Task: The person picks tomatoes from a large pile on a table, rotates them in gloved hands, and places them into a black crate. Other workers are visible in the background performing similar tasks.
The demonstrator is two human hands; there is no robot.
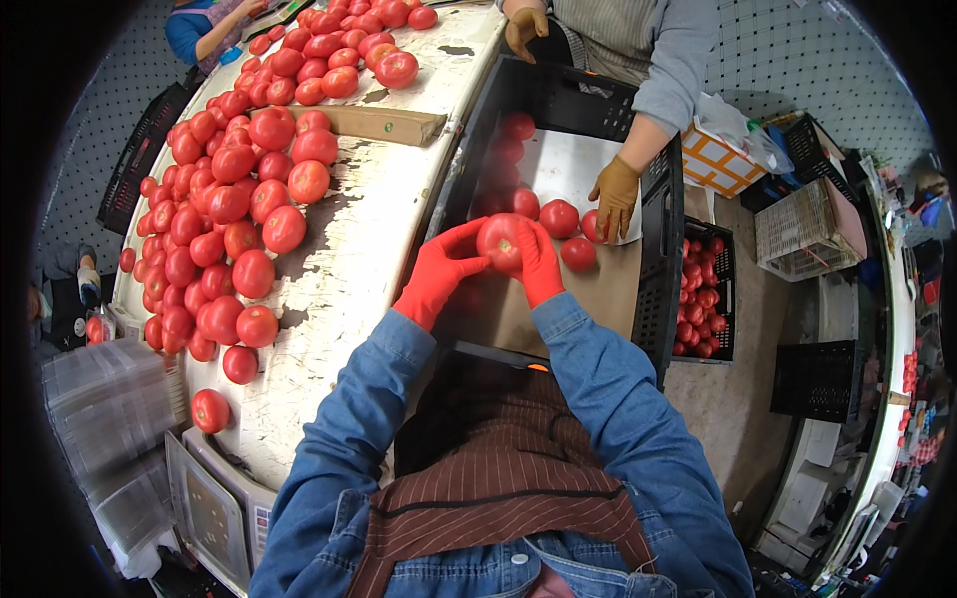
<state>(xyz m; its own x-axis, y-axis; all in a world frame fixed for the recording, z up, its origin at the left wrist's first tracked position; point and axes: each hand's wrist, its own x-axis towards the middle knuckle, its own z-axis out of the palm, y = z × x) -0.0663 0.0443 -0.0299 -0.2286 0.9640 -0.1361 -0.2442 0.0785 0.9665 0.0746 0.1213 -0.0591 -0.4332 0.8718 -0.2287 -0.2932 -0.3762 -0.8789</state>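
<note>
A large red tomato point(499, 244) is held between my two red-gloved hands above a black plastic crate point(598, 105). My left hand point(442, 270) grips its left side, and my right hand point(540, 263) has its fingers over the right side. The tomato's pale stem scar faces up towards me. Below, several tomatoes point(558, 219) lie in a loose line in the crate, on brown and white sheet lining point(576, 168). Part of the crate floor is hidden by my hands. A co-worker's tan-gloved hand point(617, 196) reaches into the crate beside the tomatoes at its right.
A heap of tomatoes point(217, 202) covers much of the worn white table point(359, 217) at left, with a wooden bar point(381, 125) across it. A scale point(217, 508) and stacked clear plastic boxes point(112, 404) stand at lower left. Another tomato-filled crate point(721, 291) sits on the floor at right.
</note>
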